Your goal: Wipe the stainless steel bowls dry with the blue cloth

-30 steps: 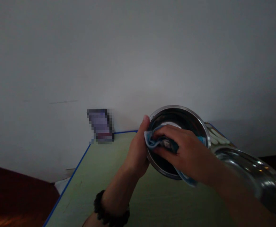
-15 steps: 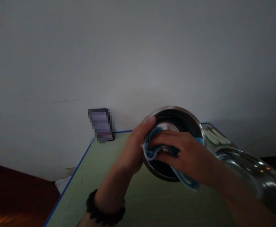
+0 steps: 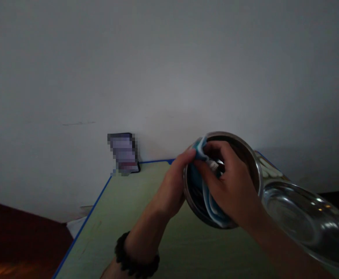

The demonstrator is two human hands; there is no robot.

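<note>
A round stainless steel bowl [image 3: 258, 166] is held up over the table, tilted so its mouth faces me. My left hand [image 3: 173, 186] grips its left rim, thumb on top, the other fingers hidden behind the wall. My right hand [image 3: 233, 186] pinches a blue cloth [image 3: 212, 205] with white edging at the upper left rim, close to the left thumb. The cloth's loose part hangs down inside the bowl and across its lower rim. A small white tag shows on the cloth under the right fingers.
A wide, shiny metal basin [image 3: 308, 217] stands at the right. Behind it lie pale, long pieces [image 3: 269, 168] at the table's back edge. A blurred-out phone [image 3: 125, 153] leans on the wall [image 3: 169, 69]. The greenish table [image 3: 99, 228] has blue edging.
My right hand has moved the cloth from inside the bowl up to its upper left rim. The bowl and my left hand have shifted slightly right.
</note>
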